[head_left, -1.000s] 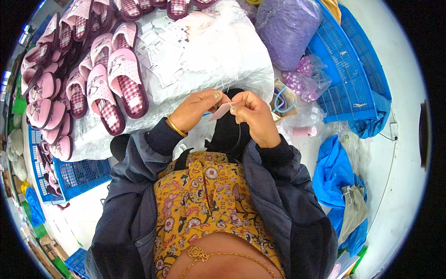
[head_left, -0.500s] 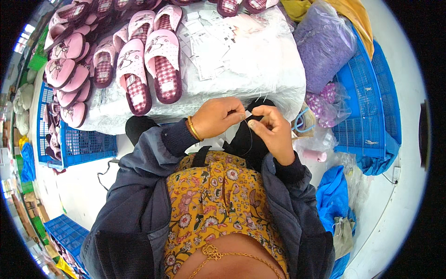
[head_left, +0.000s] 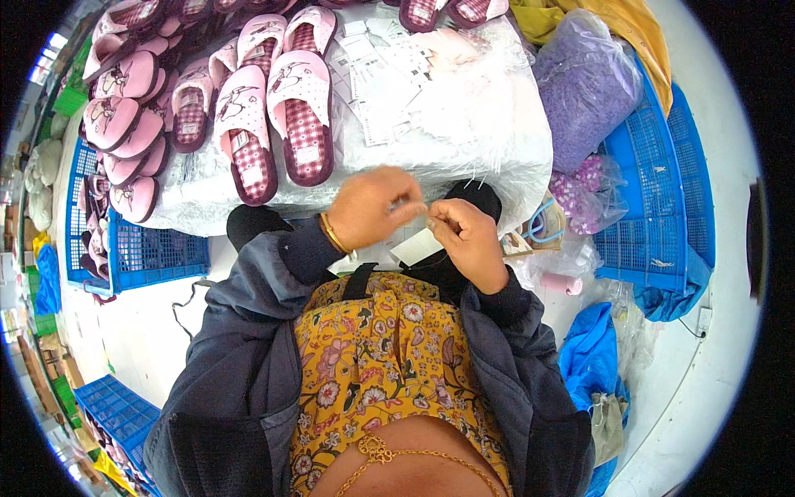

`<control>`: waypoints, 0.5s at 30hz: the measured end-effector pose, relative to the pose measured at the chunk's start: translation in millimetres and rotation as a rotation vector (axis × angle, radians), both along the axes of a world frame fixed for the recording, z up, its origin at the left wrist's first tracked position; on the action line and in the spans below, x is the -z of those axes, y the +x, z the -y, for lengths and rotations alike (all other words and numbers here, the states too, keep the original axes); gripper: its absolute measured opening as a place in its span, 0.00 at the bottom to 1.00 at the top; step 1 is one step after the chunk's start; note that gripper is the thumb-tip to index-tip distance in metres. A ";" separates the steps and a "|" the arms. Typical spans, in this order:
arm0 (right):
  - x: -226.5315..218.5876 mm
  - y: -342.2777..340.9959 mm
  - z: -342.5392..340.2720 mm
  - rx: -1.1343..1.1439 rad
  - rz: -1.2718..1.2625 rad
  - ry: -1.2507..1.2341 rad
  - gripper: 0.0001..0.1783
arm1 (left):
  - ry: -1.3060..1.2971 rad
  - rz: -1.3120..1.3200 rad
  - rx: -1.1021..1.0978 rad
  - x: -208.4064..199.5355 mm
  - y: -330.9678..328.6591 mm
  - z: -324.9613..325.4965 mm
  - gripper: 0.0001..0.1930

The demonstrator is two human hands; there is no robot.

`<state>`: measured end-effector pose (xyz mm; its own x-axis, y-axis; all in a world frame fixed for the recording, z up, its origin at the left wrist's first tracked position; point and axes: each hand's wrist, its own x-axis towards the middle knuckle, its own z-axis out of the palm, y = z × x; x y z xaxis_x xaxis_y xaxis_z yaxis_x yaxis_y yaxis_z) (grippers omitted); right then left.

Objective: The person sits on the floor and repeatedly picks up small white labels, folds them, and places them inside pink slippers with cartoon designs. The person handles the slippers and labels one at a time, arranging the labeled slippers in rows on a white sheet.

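My left hand (head_left: 377, 207) is smeared by motion. Its thumb and fingers are pinched together, almost touching the fingertips of my right hand (head_left: 469, 242). That hand is closed in a pinch on a thin string, only faintly visible. A blank-looking white tag (head_left: 416, 248) hangs just below the fingertips, above my lap. Whatever lies between my left fingers is too small to make out. Beyond my hands, on a plastic-covered table (head_left: 464, 153), stand pink slippers (head_left: 244, 124) with checked insoles and dark maroon soles.
Printed paper sheets (head_left: 385, 79) lie under the table's clear plastic. To the right are a bag of purple material (head_left: 586, 91), a blue crate (head_left: 646, 182) and a pink roll (head_left: 561, 284). Another blue crate (head_left: 157, 253) holds slippers at the left.
My right hand has shifted slightly left and down. The left hand has turned, with its fingers blurred. More of the white tag now shows between the hands, and the thread loop is less visible.
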<state>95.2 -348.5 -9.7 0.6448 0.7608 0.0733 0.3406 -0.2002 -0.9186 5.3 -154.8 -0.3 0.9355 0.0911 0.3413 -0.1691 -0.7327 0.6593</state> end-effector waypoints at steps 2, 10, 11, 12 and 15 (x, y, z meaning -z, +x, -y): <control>1.1 2.1 -0.6 -0.006 0.135 -0.006 0.05 | 0.233 0.160 -0.161 -1.7 6.9 -18.4 0.09; 3.6 2.2 -6.1 -0.058 0.240 0.100 0.06 | 0.704 -0.033 -0.315 9.1 27.4 -58.9 0.12; 3.5 2.7 -6.4 -0.060 0.208 0.099 0.06 | 0.711 -0.035 -0.310 10.9 28.7 -60.8 0.11; 3.1 2.2 -6.1 -0.065 0.177 0.099 0.06 | 0.727 -0.078 -0.310 12.2 27.6 -61.0 0.12; 1.3 0.5 -6.7 -0.110 0.183 0.081 0.07 | 0.724 -0.149 -0.328 19.1 21.5 -65.0 0.13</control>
